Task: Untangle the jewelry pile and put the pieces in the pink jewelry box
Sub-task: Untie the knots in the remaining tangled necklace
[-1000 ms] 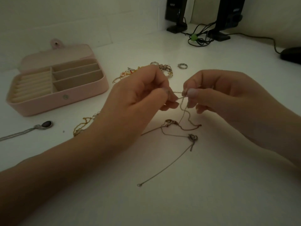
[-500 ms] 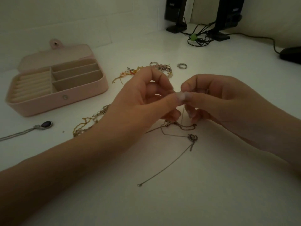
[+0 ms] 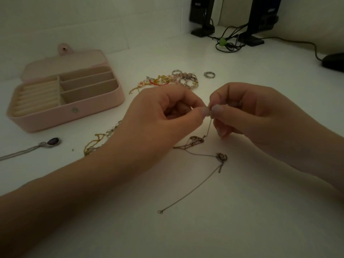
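A thin dull-metal chain necklace (image 3: 193,192) lies tangled on the white tabletop (image 3: 242,220) in front of the person, one end lifted up between both hands. The left hand (image 3: 162,116) pinches the raised strand between thumb and forefinger, its other fingers curled into the palm. The right hand (image 3: 247,112) pinches the same strand right beside it, the two thumb tips nearly touching. From the pinch the chain drops to a small knotted loop (image 3: 196,139) on the table, runs to a round pendant with a short bar (image 3: 221,158), then trails toward the near edge, ending in a tiny ring.

Beyond the hands sits a heap of gold, pink-beaded and red pieces (image 3: 173,81), with a plain silver ring (image 3: 209,74) just to its right. A gold chain bracelet (image 3: 96,141) shows past the left wrist. Further left lies a silver necklace with an oval dark-purple stone (image 3: 53,142). The pink jewelry box (image 3: 61,116) stands open at the far left, its compartments showing only cream lining. Black speakers (image 3: 202,15) and cables (image 3: 229,41) stand at the back.
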`<state>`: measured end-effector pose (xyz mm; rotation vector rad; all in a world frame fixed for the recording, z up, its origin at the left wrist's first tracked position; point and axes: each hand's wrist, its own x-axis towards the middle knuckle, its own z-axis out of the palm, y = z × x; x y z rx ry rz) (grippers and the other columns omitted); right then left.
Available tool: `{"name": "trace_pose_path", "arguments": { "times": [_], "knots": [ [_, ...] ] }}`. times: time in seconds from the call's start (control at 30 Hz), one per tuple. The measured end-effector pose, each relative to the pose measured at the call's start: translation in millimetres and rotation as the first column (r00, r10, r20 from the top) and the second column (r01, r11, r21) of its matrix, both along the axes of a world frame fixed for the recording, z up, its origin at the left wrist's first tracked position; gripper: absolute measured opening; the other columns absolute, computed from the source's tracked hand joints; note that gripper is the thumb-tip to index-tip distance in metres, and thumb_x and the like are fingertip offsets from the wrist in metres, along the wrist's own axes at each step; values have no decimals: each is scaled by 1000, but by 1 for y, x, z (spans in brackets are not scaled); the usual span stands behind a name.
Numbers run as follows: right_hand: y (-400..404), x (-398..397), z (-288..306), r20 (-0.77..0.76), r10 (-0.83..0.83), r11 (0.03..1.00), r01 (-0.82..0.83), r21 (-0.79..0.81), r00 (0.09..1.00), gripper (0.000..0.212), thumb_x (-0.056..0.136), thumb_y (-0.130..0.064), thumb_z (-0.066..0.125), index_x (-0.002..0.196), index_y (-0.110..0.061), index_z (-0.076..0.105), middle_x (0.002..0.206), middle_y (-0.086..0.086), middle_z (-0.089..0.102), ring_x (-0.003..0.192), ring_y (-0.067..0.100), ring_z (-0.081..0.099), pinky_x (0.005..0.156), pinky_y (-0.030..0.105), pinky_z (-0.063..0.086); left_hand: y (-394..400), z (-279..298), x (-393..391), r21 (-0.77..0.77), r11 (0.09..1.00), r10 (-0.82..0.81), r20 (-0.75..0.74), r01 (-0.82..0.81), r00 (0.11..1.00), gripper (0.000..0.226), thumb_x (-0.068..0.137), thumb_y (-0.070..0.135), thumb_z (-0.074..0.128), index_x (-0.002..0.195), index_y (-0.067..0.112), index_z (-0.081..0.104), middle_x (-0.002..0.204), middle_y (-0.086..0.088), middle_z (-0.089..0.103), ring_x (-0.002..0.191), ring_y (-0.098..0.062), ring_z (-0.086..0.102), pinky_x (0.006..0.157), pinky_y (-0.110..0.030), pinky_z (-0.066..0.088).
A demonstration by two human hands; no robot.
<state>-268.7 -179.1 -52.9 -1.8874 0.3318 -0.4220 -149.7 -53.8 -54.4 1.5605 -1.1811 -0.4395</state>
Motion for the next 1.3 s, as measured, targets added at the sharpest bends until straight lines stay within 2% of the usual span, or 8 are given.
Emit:
{"name": "trace_pose_path", "arguments": {
  "times": [0.17, 0.33, 0.47, 0.6, 0.73, 0.9, 1.07, 1.3],
  "knots": [
    [1, -1, 0, 46, 44, 995, -48, 85, 998, 4, 84, -12, 55, 83, -11, 59, 59, -2, 63, 54, 9, 58, 55, 18, 50, -1, 1, 2, -4, 1000, -5, -4, 5, 1000, 6, 80, 15, 68, 75, 14, 69, 54, -1, 41, 43, -2, 33, 41, -8, 29],
    [-1, -2, 0, 74, 52, 995, -58, 83, 996, 18, 79, -25, 57, 90, -11, 61, 62, 1, 65, 56, 12, 59, 57, 19, 52, -1, 0, 4, -15, 1000, -7, -45, 6, 999, 7, 81, 14, 69, 73, 14, 69, 53, -4, 40, 45, -7, 33, 42, -11, 29],
    [-2, -5, 0, 145, 20, 994, -4, -109, 989, 18, 82, -28, 70, 93, -16, 63, 73, 1, 68, 61, 9, 63, 60, 20, 53, 0, 0, 3, -20, 1000, -11, -54, 10, 998, 6, 80, 15, 68, 74, 13, 68, 54, -6, 40, 46, -8, 33, 42, -11, 29],
    [0, -7, -1, 207, -13, 896, 103, -431, 978, 14, 81, -24, 70, 92, -15, 67, 80, -5, 68, 76, 16, 66, 65, 32, 56, 1, 0, 3, -29, 999, -28, -18, 27, 999, 7, 82, 16, 67, 75, 16, 67, 52, -9, 43, 44, -6, 35, 42, -11, 30],
    [0, -8, -2, 217, -46, 867, 147, -475, 975, 8, 82, -20, 70, 88, -15, 70, 78, -7, 69, 74, 15, 67, 63, 32, 55, 0, -3, 3, -48, 998, -28, 1, 28, 1000, 9, 84, 13, 67, 75, 14, 65, 50, -2, 41, 41, -2, 32, 40, -9, 28],
    [0, -8, 1, 216, -73, 949, 134, -284, 974, 6, 83, -8, 70, 82, -14, 69, 75, -1, 70, 64, 10, 66, 60, 23, 56, 0, -4, 3, -40, 999, -22, -4, 22, 1000, 10, 83, 14, 69, 73, 14, 65, 47, 4, 40, 41, -3, 32, 40, -10, 28],
    [-1, -6, 4, 185, -39, 999, 43, -19, 982, 5, 86, -8, 64, 81, -10, 66, 74, 7, 72, 63, 12, 66, 60, 19, 53, 0, -3, 5, -35, 998, -58, -21, 57, 998, 11, 79, 21, 61, 70, 20, 67, 57, -22, 44, 44, -10, 31, 42, -13, 29],
    [0, -6, 6, 97, -31, 995, 21, 100, 995, 12, 92, -7, 53, 82, -9, 58, 55, 4, 63, 50, 16, 56, 48, 21, 46, 0, -3, 5, -41, 998, -47, -70, 44, 996, 15, 79, 18, 56, 68, 16, 66, 39, 4, 32, 38, -10, 22, 40, -13, 23]
  ]
}}
